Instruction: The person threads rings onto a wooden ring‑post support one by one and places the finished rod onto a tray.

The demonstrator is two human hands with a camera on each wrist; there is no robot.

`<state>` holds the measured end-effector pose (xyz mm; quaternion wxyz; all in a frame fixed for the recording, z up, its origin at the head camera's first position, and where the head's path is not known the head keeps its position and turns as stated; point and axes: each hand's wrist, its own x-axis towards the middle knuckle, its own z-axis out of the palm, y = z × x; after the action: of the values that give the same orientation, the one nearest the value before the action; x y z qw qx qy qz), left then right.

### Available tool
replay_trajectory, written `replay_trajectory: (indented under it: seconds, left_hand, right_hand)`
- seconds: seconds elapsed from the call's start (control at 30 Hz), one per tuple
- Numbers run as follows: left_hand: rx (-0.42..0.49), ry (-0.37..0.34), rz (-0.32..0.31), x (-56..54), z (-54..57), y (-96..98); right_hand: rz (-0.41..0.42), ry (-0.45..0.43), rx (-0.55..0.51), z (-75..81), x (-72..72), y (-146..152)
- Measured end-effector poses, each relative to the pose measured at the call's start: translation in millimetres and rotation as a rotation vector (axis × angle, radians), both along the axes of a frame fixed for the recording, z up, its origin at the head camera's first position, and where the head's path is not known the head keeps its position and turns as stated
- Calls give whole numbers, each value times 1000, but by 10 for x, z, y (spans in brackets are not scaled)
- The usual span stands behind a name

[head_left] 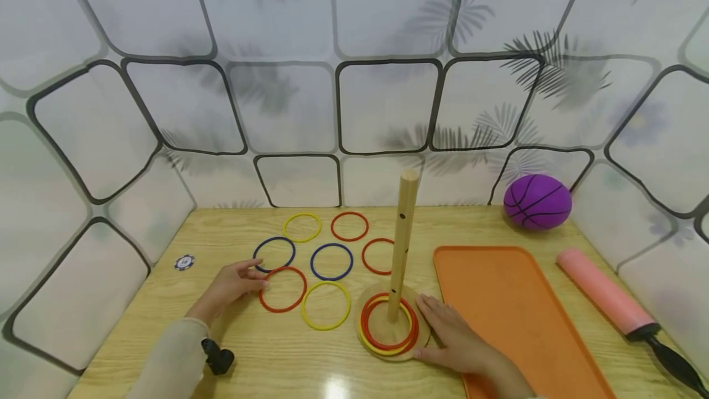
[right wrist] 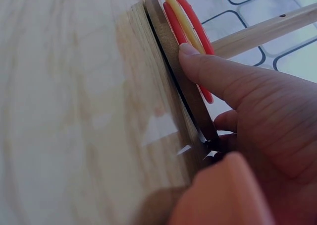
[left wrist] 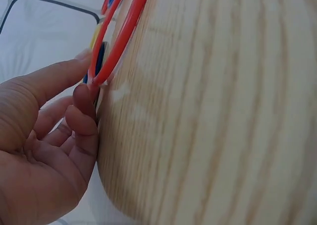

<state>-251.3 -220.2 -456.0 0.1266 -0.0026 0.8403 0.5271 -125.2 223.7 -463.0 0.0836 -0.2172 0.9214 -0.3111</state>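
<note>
My left hand pinches the left side of a red ring between thumb and fingers, low over the wooden table. In the left wrist view the same red ring rises from the fingertips. Overlapping it in the head view is a blue ring. My right hand grips the right edge of a wooden peg stand, its thumb at the near side of the round base. Around the foot of the upright peg lie red and yellow rings. The right wrist view shows the thumb on the base's rim.
Between the hands lie another blue ring and a yellow ring; more yellow and red rings lie farther back. An orange tray, a pink pump and a purple ball are at right. A poker chip lies at left.
</note>
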Motion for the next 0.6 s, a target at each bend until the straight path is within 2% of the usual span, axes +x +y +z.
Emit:
replay_trajectory:
  seconds: [0.3,0.6]
  left_hand:
    - [-37,39,9,22,-5,51]
    - [-187,137,9,65,27,116]
  right_hand:
    - [1,0,-5,6,2,8]
    - [0,-4,-23,-1,7,-1]
